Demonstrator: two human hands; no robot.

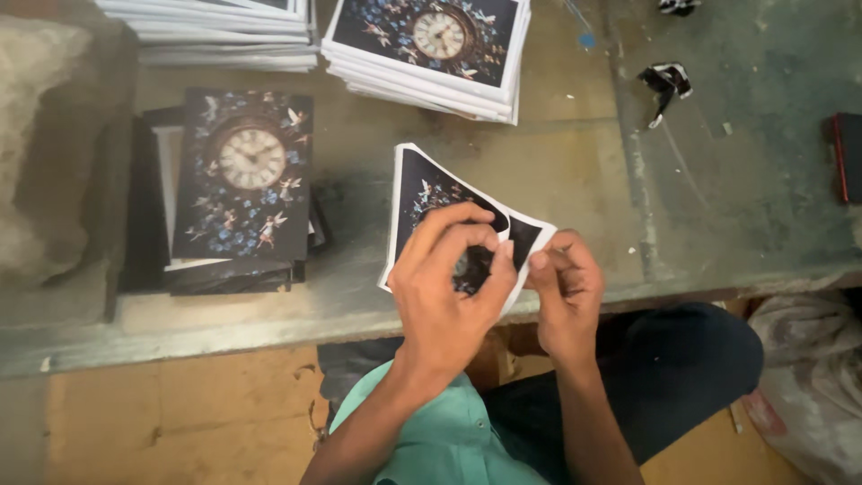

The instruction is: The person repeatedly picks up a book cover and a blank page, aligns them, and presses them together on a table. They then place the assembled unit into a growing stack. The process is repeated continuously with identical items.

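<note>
A dark printed sheet (422, 184) with a white border and a clock-and-flowers picture is bent between both hands above the worktable's near edge. My left hand (444, 283) pinches the sheet's lower middle with fingers curled over the picture. My right hand (564, 292) grips its right lower corner, thumb against the white edge. The sheet's lower part is hidden behind my fingers.
A stack of trimmed dark clock prints (242, 175) lies on the grey worktable (575, 171) at left. Two piles of white-bordered prints (431, 54) (215, 31) sit at the back. Dark paper scraps (666, 83) lie at right. A stone block (54, 153) stands far left.
</note>
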